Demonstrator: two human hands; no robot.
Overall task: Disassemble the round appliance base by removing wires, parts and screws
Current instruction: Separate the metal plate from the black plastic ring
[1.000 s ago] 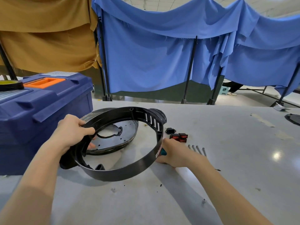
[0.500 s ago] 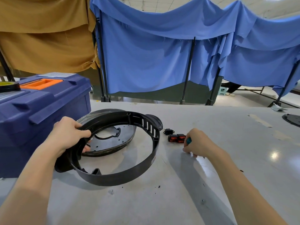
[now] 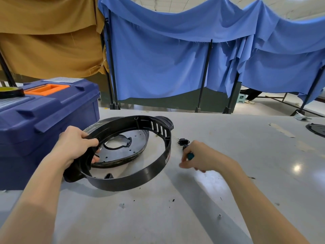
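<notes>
The round black plastic base ring rests on the grey table, tilted up at its left side. My left hand grips its left rim, fingers curled over the edge. Inside the ring lies a round metal plate with a cut-out centre. My right hand hovers just right of the ring and holds a teal-handled tool, mostly hidden in the fist. A small black socket part lies beside that hand. Two loose screws lie on the near table.
A large blue toolbox with an orange handle stands at the left, close to the ring. A yellow tape roll sits on it. Blue and tan cloth screens stand behind the table. A dark round part lies at the far right edge.
My right hand moved away from the ring's right side to the small parts, then drew back a little toward me, covering the red switches. The left hand keeps its grip on the ring.
</notes>
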